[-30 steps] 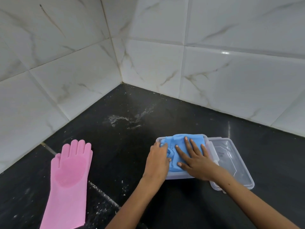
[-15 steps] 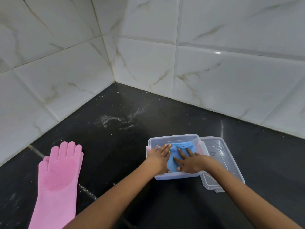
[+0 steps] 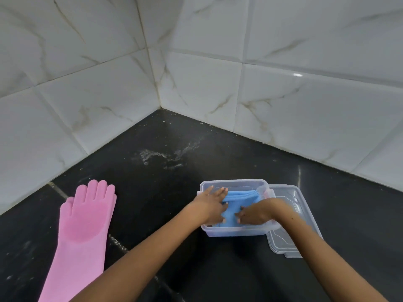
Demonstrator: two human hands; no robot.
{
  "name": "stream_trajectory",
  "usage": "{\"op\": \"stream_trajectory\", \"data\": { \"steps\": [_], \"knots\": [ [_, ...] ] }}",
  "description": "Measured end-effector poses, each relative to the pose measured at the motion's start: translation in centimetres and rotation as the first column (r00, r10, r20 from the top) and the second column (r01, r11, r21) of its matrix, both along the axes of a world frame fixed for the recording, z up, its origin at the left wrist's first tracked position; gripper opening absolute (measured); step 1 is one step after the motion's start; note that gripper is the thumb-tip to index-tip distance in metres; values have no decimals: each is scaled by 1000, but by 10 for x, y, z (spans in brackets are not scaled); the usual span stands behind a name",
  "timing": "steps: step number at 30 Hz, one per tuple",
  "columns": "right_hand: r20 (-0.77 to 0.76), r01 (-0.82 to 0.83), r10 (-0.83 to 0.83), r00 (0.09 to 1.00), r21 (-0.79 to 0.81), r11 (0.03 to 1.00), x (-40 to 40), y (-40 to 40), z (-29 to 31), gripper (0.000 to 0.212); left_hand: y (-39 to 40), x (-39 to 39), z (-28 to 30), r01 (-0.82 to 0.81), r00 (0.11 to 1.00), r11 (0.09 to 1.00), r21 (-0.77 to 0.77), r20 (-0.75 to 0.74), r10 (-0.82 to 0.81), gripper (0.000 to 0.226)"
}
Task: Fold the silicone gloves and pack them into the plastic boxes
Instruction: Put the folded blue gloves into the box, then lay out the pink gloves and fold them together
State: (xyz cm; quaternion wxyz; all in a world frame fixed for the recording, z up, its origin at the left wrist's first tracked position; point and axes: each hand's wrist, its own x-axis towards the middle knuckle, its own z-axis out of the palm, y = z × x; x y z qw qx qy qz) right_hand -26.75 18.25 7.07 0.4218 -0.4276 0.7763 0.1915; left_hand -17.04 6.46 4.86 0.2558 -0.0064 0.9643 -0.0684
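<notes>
A folded blue silicone glove (image 3: 239, 198) lies inside a clear plastic box (image 3: 234, 183) on the black counter. My left hand (image 3: 212, 203) presses on the glove's left part with fingers stretched toward the box's far wall. My right hand (image 3: 254, 213) presses down on its right part, fingers pointing left. A pink silicone glove (image 3: 84, 225) lies flat and unfolded, palm up, at the left of the counter.
The box's clear lid (image 3: 292, 216) lies on the counter against the box's right side. White marble tile walls (image 3: 196, 73) meet in a corner behind. A whitish smear (image 3: 161, 155) marks the black counter (image 3: 349, 214) beyond the box.
Both hands have pushed the blue glove deeper into the box. The right hand has turned and slid toward the near right side, and more of the glove's far folds show.
</notes>
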Motion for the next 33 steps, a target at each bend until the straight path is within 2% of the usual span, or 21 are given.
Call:
{"op": "stream_trajectory", "data": {
  "steps": [2,5,7,8,10,12,16,18,20,22,26,33],
  "knots": [
    [10,0,2,1000,-111,994,12,-3,33,44,-14,19,9,-71,976,992,107,-196,91,55],
    [-65,-93,76,995,-315,945,33,-11,68,40,-41,63,15,-236,849,946,225,-426,313,52],
    [-116,-158,114,987,-519,840,54,-24,77,35,-54,97,13,-351,772,899,261,-463,436,50],
    [-110,-156,111,988,-636,756,67,-33,76,32,-59,114,9,-404,735,870,285,-465,493,49],
    [6,-45,84,996,-807,590,94,-52,64,26,-66,143,-4,-497,666,806,321,-455,591,48],
    [74,12,89,993,-833,553,128,-81,41,25,-76,179,-20,-613,571,711,345,-428,701,47],
    [100,19,89,991,-759,651,182,-131,-20,19,-93,236,-46,-755,284,461,466,-401,871,43],
    [112,51,48,993,-742,668,203,-152,-44,19,-99,255,-55,-777,181,386,498,-410,894,40],
    [119,104,-24,993,-738,666,222,-173,-59,18,-107,270,-63,-785,117,339,519,-414,903,38],
    [147,189,-119,982,-743,642,235,-190,-67,19,-113,277,-70,-778,96,325,538,-408,908,37],
    [164,284,-246,955,-745,604,253,-219,-71,23,-120,280,-74,-750,118,341,567,-392,912,39],
    [129,269,-267,955,-756,597,252,-234,-72,15,-121,280,-78,-713,127,363,600,-399,908,40]
  ]
}}
